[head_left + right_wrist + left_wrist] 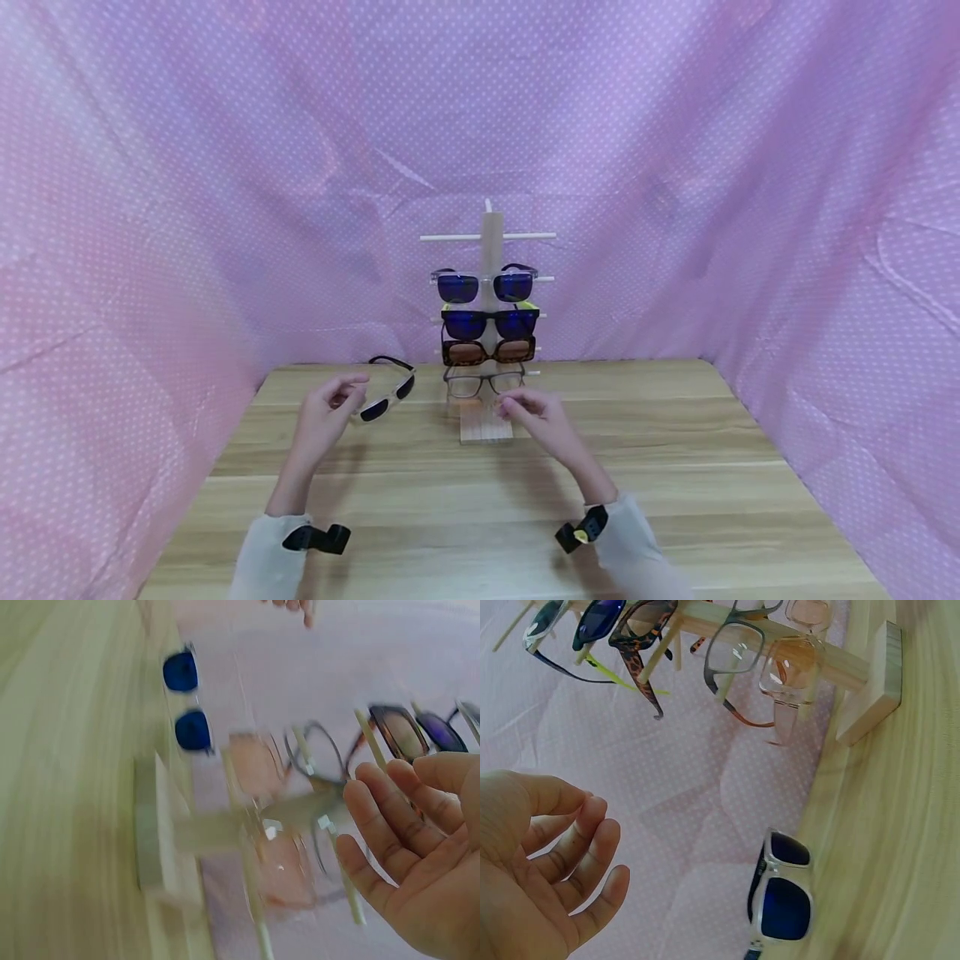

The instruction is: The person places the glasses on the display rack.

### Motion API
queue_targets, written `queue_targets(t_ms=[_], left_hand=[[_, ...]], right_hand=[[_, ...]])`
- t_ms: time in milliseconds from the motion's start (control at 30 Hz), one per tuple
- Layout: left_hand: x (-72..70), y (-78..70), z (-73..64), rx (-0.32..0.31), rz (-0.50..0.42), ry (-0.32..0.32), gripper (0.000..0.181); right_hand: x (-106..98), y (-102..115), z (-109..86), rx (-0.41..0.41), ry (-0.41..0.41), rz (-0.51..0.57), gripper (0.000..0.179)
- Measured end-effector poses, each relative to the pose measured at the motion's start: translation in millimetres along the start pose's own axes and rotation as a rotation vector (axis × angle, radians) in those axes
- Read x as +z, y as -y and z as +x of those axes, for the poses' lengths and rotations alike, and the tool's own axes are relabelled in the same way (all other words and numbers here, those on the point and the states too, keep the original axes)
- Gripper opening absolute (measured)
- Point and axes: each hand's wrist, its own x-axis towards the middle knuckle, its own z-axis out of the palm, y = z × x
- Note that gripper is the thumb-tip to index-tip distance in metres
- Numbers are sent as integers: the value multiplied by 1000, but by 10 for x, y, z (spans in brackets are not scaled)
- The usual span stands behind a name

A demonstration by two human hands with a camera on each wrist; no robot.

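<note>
My left hand (321, 421) hovers beside a pair of clear-framed sunglasses (375, 410) lying on the table, left of a wooden glasses rack (492, 242). Its fingers are loosely bent and hold nothing in the left wrist view. By the rack's lower right side is my right hand (546, 427), fingers relaxed, also holding nothing. On the rack, from top down, hang clear-framed blue-lens sunglasses (457, 289), black sunglasses (465, 325), tortoiseshell sunglasses (465, 354), grey-framed eyeglasses (465, 387) and pink transparent glasses (791, 671). The right hand partly covers the lowest pairs in the head view.
The rack's flat base (486, 427) stands on a wood-grain table (465, 517). White pegs (528, 236) stick out from its post on both sides. Pink dotted cloth (360, 125) hangs behind and along both sides of the table.
</note>
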Motion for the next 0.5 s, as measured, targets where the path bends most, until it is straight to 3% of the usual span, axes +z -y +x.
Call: queue_targets(t_ms=[300,500], left_hand=[[9,142,-153,-72,-12,35,20],[-60,195,-158,-91,11,23,21]], right_hand=[[508,-52,89,-65,129,82,23],[671,6,229,-86,136,52,20]])
